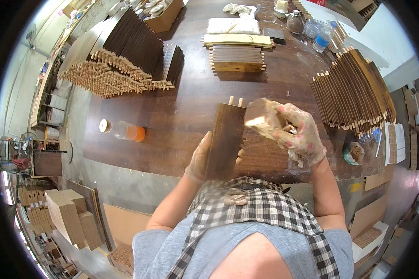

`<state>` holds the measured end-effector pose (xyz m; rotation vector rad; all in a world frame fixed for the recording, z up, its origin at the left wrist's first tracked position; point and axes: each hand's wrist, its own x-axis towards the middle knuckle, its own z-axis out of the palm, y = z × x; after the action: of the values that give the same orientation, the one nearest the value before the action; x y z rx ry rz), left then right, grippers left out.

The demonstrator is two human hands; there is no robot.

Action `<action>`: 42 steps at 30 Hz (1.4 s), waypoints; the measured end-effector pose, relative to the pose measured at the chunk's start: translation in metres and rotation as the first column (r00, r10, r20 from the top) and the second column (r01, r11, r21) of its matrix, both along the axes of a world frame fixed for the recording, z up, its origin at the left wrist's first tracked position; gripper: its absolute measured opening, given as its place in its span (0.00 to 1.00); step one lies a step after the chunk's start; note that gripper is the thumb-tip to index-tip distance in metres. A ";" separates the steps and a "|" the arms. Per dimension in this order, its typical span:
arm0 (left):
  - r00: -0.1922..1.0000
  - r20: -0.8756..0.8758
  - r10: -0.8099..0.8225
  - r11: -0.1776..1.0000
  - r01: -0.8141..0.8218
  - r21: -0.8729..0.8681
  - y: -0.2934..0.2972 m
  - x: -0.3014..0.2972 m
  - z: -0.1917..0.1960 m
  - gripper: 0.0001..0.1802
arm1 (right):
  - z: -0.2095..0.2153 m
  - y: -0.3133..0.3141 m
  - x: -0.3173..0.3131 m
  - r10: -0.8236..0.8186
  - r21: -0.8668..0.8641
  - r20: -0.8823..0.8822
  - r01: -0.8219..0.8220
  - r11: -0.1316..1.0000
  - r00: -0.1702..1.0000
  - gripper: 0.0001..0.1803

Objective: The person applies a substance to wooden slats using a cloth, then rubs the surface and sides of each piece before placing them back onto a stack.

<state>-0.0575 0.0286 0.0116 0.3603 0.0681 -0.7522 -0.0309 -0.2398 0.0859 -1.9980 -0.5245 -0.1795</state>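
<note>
My left hand (199, 158), in a thin pale glove, grips the left edge of a dark brown wooden board (224, 139) tilted upright in front of my apron. Pale dowels (236, 101) stick out of its far end, and round dowel ends (240, 156) show beside its lower right edge. My right hand (301, 132), in a stained patterned glove, is closed around a small brown and cream block (260, 116), slightly blurred. That block is close to the board's upper right edge; whether they touch is unclear. Crumpled cloth-like material hangs at the right palm.
Tall stacks of dowelled boards stand at the left (121, 51) and right (354, 90). A smaller board stack (238, 58) lies far centre. An orange-filled bottle (130, 131) lies on the table's left. Several jars and a water bottle (322, 42) occupy the far right.
</note>
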 end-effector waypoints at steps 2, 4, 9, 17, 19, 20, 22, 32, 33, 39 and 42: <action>0.999 0.013 0.035 0.994 -0.036 0.099 0.001 -0.006 -0.005 0.33 | 0.014 0.016 0.012 0.062 -0.194 0.040 -0.053 0.980 0.997 0.27; 0.999 0.016 0.043 0.987 -0.045 0.156 0.004 -0.008 -0.013 0.32 | 0.017 0.034 0.022 0.098 -0.273 0.136 -0.058 0.960 0.986 0.26; 0.996 0.071 0.052 0.988 -0.061 0.139 0.011 -0.008 -0.010 0.31 | 0.025 0.022 0.028 0.104 -0.389 0.077 -0.066 0.919 0.992 0.26; 0.999 0.039 0.014 0.993 -0.018 0.117 0.000 0.002 -0.001 0.37 | 0.034 0.022 0.022 0.031 -0.334 -0.078 -0.055 0.941 0.997 0.28; 1.000 -0.012 0.024 0.999 -0.024 -0.038 0.001 0.007 0.004 0.37 | 0.021 0.003 0.020 -0.020 -0.363 -0.053 0.000 0.932 0.998 0.27; 0.999 -0.017 0.037 0.992 -0.038 -0.123 0.001 0.015 0.003 0.37 | 0.015 -0.008 0.020 -0.036 -0.421 0.001 0.033 0.907 0.999 0.26; 0.988 -0.031 0.153 0.981 -0.155 -0.114 -0.002 0.025 0.004 0.35 | 0.006 -0.007 0.011 -0.045 -0.200 -0.037 0.036 0.979 0.998 0.26; 0.956 0.084 0.280 0.940 -0.291 0.177 -0.008 0.050 -0.005 0.35 | 0.019 0.069 -0.031 0.132 -0.492 0.199 -0.018 0.870 0.971 0.23; 0.954 0.082 0.290 0.936 -0.300 0.184 -0.008 0.049 -0.007 0.33 | 0.016 0.074 -0.034 0.163 -0.557 0.237 -0.004 0.831 0.958 0.23; 0.945 0.009 0.328 0.943 -0.327 0.059 -0.004 0.045 0.000 0.29 | 0.014 0.044 -0.043 0.057 -0.619 0.131 0.037 0.784 0.990 0.27; 0.931 0.054 0.361 0.917 -0.365 0.162 -0.009 0.044 0.008 0.32 | 0.017 0.061 -0.044 0.107 -0.512 0.238 0.031 0.858 0.965 0.26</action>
<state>-0.0135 0.0191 0.0192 0.5021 0.1738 -0.3734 -0.0752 -0.1789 0.1033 -2.5001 -0.8504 -0.3042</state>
